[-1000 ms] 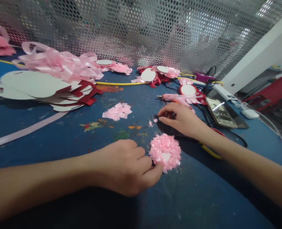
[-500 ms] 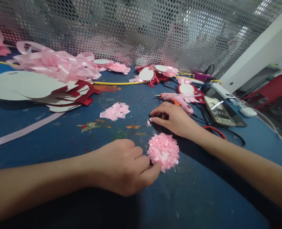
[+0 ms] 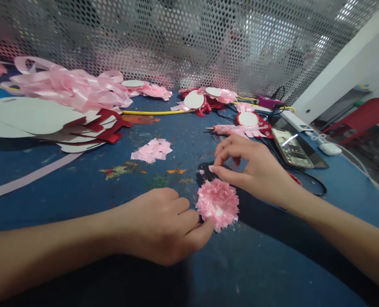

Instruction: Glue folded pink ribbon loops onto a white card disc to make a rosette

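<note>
A round, frilly pink ribbon flower [image 3: 226, 204] with a white spot near its middle lies on the blue table. My left hand [image 3: 170, 228] is closed, with thumb and finger pinching the flower's left edge. Just above the flower, my right hand [image 3: 250, 168] is raised with thumb and index finger together. A small pale pink ribbon piece [image 3: 212, 169] shows at those fingertips. Another tiny pink scrap [image 3: 202, 172] lies on the table beside them. Farther left sits a small pile of cut pink ribbon pieces [image 3: 153, 150]. Behind my right hand lies a pink glue gun [image 3: 223, 129], partly covered.
Looped pink ribbon [image 3: 71, 87] and stacked white-and-red card cutouts [image 3: 32, 115] occupy the left. Rosettes with white discs [image 3: 194, 99] line the back by a perforated metal screen [image 3: 176, 42]. A phone [image 3: 292, 147], cables and a white charger [image 3: 330, 148] lie at right.
My right hand has lifted from the table scraps and moved right and toward the flower, a small ribbon piece at its fingertips. My left hand stays on the flower. The view shifted slightly.
</note>
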`<state>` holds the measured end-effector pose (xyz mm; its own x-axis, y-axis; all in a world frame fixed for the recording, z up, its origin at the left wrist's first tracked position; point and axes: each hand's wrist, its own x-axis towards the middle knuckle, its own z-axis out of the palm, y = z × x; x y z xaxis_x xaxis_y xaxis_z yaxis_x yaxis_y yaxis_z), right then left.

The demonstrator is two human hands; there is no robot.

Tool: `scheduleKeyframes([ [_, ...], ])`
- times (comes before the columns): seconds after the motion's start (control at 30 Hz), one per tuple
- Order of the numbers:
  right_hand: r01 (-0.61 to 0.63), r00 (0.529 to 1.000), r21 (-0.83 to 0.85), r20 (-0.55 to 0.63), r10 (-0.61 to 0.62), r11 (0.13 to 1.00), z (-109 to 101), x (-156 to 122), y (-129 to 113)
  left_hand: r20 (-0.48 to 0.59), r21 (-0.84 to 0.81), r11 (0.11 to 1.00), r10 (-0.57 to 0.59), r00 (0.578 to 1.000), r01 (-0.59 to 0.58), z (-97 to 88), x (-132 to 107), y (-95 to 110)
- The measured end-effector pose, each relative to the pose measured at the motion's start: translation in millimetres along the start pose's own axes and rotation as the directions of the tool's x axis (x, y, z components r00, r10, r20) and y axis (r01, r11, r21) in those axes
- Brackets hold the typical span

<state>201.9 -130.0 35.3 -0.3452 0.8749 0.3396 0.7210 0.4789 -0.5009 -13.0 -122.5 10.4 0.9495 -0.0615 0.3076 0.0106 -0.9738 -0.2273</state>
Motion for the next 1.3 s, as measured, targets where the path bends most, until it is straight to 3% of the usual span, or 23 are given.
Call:
scheduleKeyframes([
  [0.17, -0.067, 0.991, 0.074, 0.12, 0.058, 0.995, -5, -30, -24, 0.015, -0.009, 1.0, -0.002, 1.0, 0.002, 0.8, 1, 1],
  [0.33, -0.092, 0.984, 0.059, 0.158, 0.082, 0.994, 1, -44, -25, 0.024, -0.014, 1.0, 0.0, 1.0, 0.001, -0.5, 2, 1],
  [0.57, -0.157, 0.977, 0.127, 0.168, 0.135, 0.979, 5, -40, -21, 0.01, -0.01, 1.0, -0.006, 1.0, 0.006, -0.3, 1, 1],
  [0.8, -0.089, 0.978, -0.089, 0.181, 0.104, 0.992, 15, -43, -26, 0.003, -0.005, 1.0, 0.002, 1.0, -0.002, -0.1, 0, 1],
  [1.03, -0.128, 0.965, -0.155, 0.207, 0.159, 0.98, 19, -32, -19, 0.001, -0.01, 1.0, -0.004, 1.0, 0.004, 0.1, 0, 2],
  [1.2, -0.148, 0.96, -0.072, 0.229, 0.161, 0.986, 9, -27, -16, -0.001, -0.024, 1.0, -0.016, 1.0, 0.016, 0.3, 0, 2],
  [1.3, -0.151, 0.975, -0.023, 0.159, 0.153, 0.988, -5, -24, -13, 0.007, -0.04, 0.999, -0.026, 1.0, 0.026, -0.2, 0, 2],
])
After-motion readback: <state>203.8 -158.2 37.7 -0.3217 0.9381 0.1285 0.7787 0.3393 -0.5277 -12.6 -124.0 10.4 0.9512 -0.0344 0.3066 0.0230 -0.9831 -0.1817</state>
